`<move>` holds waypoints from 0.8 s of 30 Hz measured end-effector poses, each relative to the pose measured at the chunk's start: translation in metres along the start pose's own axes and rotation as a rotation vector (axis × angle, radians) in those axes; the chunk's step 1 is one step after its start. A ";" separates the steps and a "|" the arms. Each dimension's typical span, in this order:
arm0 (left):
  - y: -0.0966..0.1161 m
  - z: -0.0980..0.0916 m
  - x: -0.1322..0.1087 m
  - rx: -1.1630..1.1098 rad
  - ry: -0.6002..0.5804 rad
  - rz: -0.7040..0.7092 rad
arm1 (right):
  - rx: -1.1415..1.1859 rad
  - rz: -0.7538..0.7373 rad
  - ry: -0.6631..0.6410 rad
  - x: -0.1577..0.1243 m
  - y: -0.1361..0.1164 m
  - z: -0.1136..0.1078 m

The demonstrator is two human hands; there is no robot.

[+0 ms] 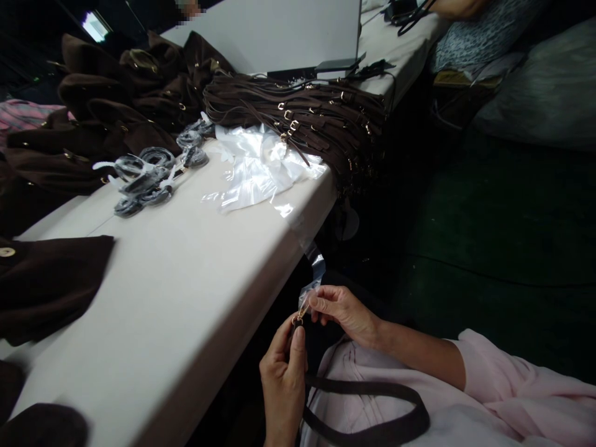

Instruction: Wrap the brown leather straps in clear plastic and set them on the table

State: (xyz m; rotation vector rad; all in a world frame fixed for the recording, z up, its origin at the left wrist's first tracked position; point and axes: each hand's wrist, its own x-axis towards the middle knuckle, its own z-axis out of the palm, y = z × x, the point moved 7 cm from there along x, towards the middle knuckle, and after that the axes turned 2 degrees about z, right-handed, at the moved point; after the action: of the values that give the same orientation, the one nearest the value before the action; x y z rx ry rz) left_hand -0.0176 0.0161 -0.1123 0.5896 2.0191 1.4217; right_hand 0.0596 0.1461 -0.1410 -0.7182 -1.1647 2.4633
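Observation:
My left hand [285, 375] pinches the end of a dark brown strap [395, 391], whose loop hangs across my lap. At that end sits a gold metal clasp [298, 320], just above my left thumb. My right hand [342, 310] is closed at the clasp's upper part, on a clear plastic sleeve [313, 282] that rises toward the table edge. How far the clasp is inside the plastic I cannot tell. Both hands are close together, beside the table's edge.
On the white table [186, 292] lie clear plastic bags [261, 164], a pile of brown straps [316, 115] with gold buckles, and wrapped coiled straps [149, 177]. Brown bags [116, 105] are heaped at left. A white panel [288, 34] stands behind. Part of another person shows at top right.

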 end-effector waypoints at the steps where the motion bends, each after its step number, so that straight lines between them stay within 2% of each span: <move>1: 0.000 0.000 0.001 0.018 -0.007 0.014 | -0.038 -0.023 -0.014 -0.001 -0.001 0.002; 11: 0.003 0.008 0.000 0.136 -0.116 0.131 | -0.190 -0.040 -0.102 0.000 0.003 0.004; 18: -0.003 0.013 0.000 -0.167 -0.173 -0.043 | -0.192 0.073 -0.214 -0.002 0.013 0.007; 24: 0.004 0.016 0.007 -0.220 -0.212 -0.059 | -0.189 0.054 -0.222 -0.007 0.014 0.013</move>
State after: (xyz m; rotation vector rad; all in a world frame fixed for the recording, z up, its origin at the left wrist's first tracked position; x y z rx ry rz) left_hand -0.0115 0.0329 -0.1142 0.5548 1.6762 1.4564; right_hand 0.0565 0.1262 -0.1425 -0.5414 -1.4944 2.5527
